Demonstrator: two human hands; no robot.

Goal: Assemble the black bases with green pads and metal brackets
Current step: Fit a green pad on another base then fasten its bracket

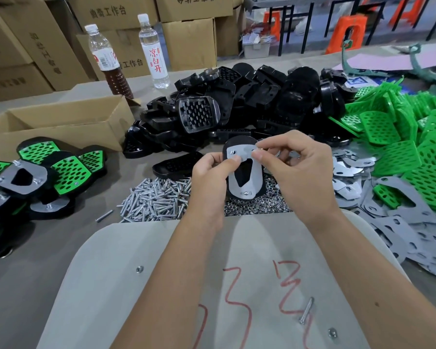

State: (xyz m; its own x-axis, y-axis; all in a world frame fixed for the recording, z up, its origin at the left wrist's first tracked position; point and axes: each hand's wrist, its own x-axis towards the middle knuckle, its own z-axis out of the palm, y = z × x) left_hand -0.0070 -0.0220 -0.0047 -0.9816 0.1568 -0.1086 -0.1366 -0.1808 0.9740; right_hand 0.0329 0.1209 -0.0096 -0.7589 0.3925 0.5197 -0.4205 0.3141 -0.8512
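Note:
My left hand (213, 170) grips a black base (239, 144) held upright above the table, thumb pressing on the metal bracket (256, 172) laid over it. My right hand (295, 159) pinches a small nut at the bracket's upper right corner. A bolt end shows at the bracket's bottom hole. Behind lies a big pile of black bases (249, 102). Green pads (408, 147) are heaped at the right, loose metal brackets (400, 222) below them. Finished assemblies (43, 170) lie at the left.
A heap of bolts (156, 200) and a heap of nuts (257, 205) lie just past a grey board (161, 273) in front of me, which carries a loose bolt (306, 311). An open cardboard box (61, 124) and two bottles (152, 51) stand at the back left.

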